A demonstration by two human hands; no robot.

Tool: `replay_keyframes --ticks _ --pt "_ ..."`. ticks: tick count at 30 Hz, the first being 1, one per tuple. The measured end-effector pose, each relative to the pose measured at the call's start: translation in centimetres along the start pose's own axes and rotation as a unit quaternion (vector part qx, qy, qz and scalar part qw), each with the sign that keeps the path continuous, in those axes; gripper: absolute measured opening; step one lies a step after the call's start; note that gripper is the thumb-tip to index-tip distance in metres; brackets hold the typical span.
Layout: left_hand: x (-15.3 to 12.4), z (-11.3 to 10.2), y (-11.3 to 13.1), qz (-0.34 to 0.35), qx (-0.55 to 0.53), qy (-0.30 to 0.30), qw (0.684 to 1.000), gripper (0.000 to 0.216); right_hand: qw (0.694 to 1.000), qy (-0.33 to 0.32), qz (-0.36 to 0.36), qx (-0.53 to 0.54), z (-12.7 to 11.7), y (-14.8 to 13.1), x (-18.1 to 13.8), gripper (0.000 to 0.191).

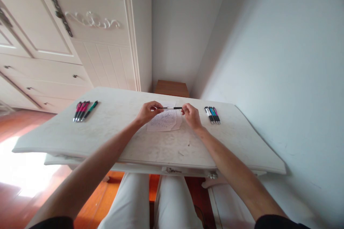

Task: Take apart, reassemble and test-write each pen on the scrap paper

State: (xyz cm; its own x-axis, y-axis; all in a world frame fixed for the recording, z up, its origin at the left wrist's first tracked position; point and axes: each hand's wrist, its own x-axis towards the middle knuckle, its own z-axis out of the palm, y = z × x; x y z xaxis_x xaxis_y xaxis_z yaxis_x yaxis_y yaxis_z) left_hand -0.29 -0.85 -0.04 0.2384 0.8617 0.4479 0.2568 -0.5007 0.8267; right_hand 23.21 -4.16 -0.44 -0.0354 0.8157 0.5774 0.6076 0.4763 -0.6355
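Observation:
A pen (172,108) with a white barrel and a black grip is held level above the desk, a hand at each end. My left hand (149,111) pinches its thin dark end. The black grip end sits between the fingers of my right hand (191,114); the tip there is hidden. Below the pen lie scribbled paper sheets (161,123), partly overlapping. To the left is a group of pens (82,111), pink-red ones and a green one. A row of pens (212,115) in white, blue and purple, with black grips, lies right of my right hand.
The white desk (107,136) has worn marks and a drawer knob (212,175) at its front edge. A pale cabinet (107,43) rises behind on the left, and a wall (290,78) borders the right side. Behind the desk stands a brown wooden piece (172,88).

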Motion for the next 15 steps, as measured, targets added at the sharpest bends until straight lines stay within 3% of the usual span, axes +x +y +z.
replay_keyframes --ticks 7,15 --pt "0.00 0.00 0.13 0.004 -0.033 0.014 0.999 0.046 0.999 0.016 0.027 0.042 0.29 -0.19 0.09 0.041" --pt "-0.04 0.01 0.45 -0.028 -0.042 -0.065 0.997 0.057 0.999 0.022 0.024 0.034 0.17 -0.22 0.18 0.044"
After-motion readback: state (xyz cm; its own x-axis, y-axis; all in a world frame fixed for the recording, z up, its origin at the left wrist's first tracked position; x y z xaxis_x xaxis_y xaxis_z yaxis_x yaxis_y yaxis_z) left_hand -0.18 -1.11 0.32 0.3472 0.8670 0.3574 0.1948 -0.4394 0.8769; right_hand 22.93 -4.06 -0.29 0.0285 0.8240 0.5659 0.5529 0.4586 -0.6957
